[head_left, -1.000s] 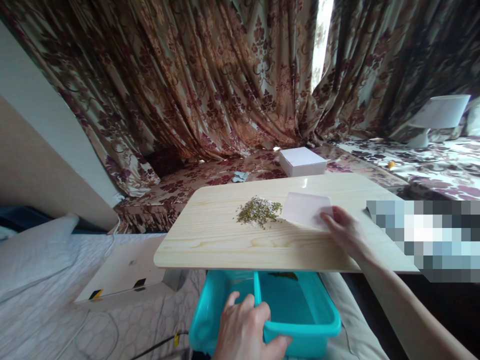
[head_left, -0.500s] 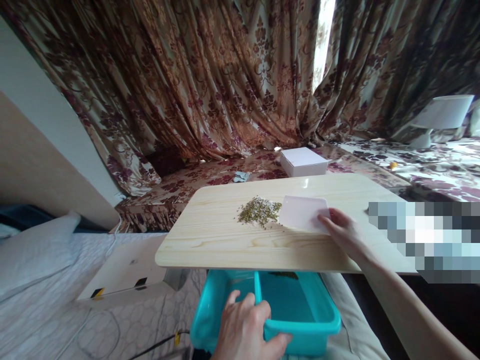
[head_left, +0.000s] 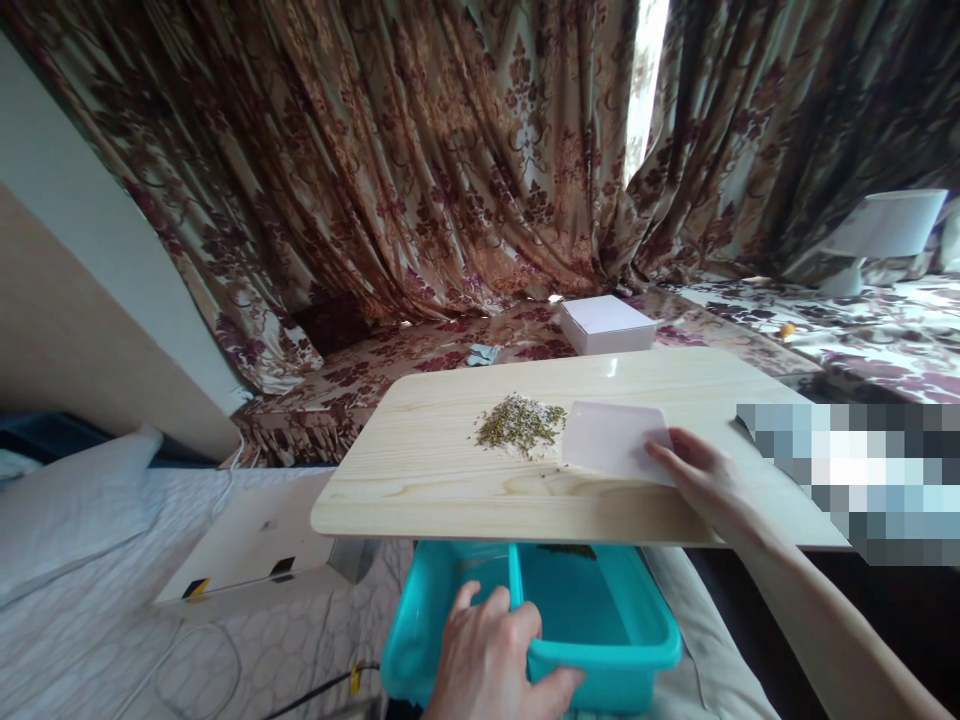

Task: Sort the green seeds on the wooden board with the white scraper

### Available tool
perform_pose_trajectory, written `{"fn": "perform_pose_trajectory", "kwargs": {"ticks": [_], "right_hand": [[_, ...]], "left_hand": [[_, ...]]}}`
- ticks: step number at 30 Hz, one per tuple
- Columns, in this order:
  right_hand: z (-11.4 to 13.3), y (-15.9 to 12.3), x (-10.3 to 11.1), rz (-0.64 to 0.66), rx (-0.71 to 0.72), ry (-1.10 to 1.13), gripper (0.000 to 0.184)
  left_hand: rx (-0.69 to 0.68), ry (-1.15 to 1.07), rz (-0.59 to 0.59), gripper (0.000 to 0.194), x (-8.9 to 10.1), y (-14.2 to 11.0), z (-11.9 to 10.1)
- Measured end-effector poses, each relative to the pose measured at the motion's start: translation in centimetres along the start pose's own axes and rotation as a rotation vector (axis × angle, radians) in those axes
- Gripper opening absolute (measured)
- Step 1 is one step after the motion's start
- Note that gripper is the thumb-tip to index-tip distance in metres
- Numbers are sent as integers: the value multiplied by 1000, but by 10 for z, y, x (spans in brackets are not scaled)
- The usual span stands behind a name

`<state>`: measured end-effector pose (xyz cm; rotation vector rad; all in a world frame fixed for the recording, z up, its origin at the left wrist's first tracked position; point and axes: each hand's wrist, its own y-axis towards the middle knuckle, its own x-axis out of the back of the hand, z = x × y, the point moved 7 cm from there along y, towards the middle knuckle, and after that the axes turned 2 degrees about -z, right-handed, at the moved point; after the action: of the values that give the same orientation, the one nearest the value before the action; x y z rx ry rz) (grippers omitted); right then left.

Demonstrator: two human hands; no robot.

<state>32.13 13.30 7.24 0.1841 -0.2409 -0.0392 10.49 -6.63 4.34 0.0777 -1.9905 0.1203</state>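
Note:
In my right hand (head_left: 701, 475) is a thin white plastic scraper (head_left: 611, 438), pinched at its right end and tilted over the wooden board (head_left: 420, 490). Its left edge lies close beside a heap of green beans mixed with white grains (head_left: 517, 425); whether it touches them I cannot tell. A few loose bits lie just in front of the heap. Below the board's near edge, my left hand (head_left: 491, 655) grips the front rim of a teal two-part bin (head_left: 600, 655) by its divider. Some green beans show at the back of the bin's right compartment, partly hidden under the board.
Behind the board sits a white box (head_left: 607, 325) with a small grey-blue cloth (head_left: 482, 354) to its left. A flat white carton (head_left: 247, 535) lies on the bed at left, near a cable (head_left: 322, 688). A white lamp (head_left: 892, 225) stands at far right.
My right hand has drawn the scraper slightly to the right and toward me, away from the heap. My left hand and the bin stay as they were.

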Motion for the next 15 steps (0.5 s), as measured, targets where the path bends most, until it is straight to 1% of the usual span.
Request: {"fn": "perform_pose_trajectory", "kwargs": {"ticks": [3,8,12,15], "right_hand": [[1,-3,0,9,15,-8,26],[1,-9,-7,69,53,-32,26],[3,-14,-6,53,70,-60,27],[5,-15,-1,5,63,-125,28]], "left_hand": [[2,5,5,17,-1,0,1],[12,-18,11,19,-1,0,3],[21,-29,6,20,1,-1,3],[22,-27,-7,19,3,-3,2]]}}
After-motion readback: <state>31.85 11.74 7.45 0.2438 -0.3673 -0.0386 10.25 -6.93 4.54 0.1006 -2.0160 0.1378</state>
